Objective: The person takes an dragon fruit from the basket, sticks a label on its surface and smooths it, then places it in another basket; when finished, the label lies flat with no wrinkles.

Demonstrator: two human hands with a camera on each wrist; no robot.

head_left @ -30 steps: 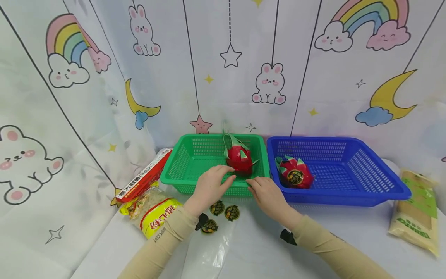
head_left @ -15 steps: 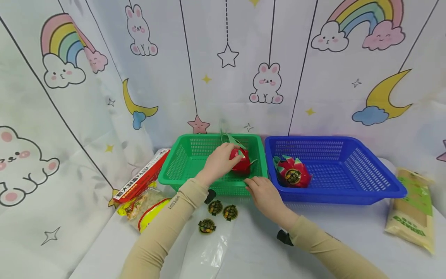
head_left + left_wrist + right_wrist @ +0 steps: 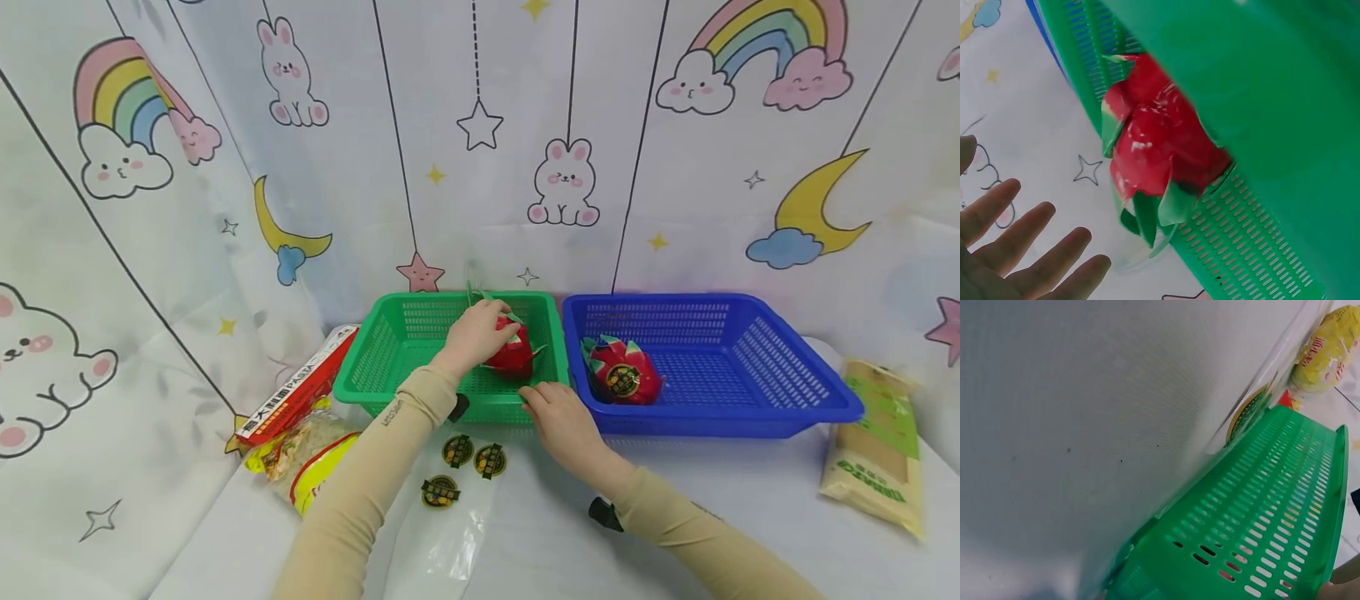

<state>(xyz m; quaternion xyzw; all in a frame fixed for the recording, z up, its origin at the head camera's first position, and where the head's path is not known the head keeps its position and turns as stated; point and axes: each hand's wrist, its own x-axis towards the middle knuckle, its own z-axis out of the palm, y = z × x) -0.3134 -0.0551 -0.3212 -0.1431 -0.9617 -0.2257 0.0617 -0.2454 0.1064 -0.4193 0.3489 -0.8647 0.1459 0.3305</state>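
Note:
In the head view my left hand (image 3: 476, 335) reaches over the green basket (image 3: 405, 354), overlapping the upper left of a dragon fruit (image 3: 515, 362) inside. The left wrist view shows this hand's fingers (image 3: 1063, 253) straight and spread, apart from the red fruit with green-tipped scales (image 3: 1163, 147). My right hand (image 3: 558, 421) holds the basket's front rim near its right corner, fingertips at the edge. In the right wrist view the slotted green wall (image 3: 1266, 531) fills the lower right, with only a bit of the hand at its rim. A second dragon fruit (image 3: 626, 377) carries a black-and-gold label.
The second fruit lies in the blue basket (image 3: 705, 371) at right. A red pasta box (image 3: 296, 387) and a yellow pasta bag (image 3: 307, 462) lie left. A clear bag (image 3: 442, 533) with several round labels (image 3: 457, 451) lies in front. A beige-green packet (image 3: 877, 454) sits far right.
My left hand has moved from the basket's front edge forward and up to over the dragon fruit. The right hand stays at the rim. The head view has shifted slightly.

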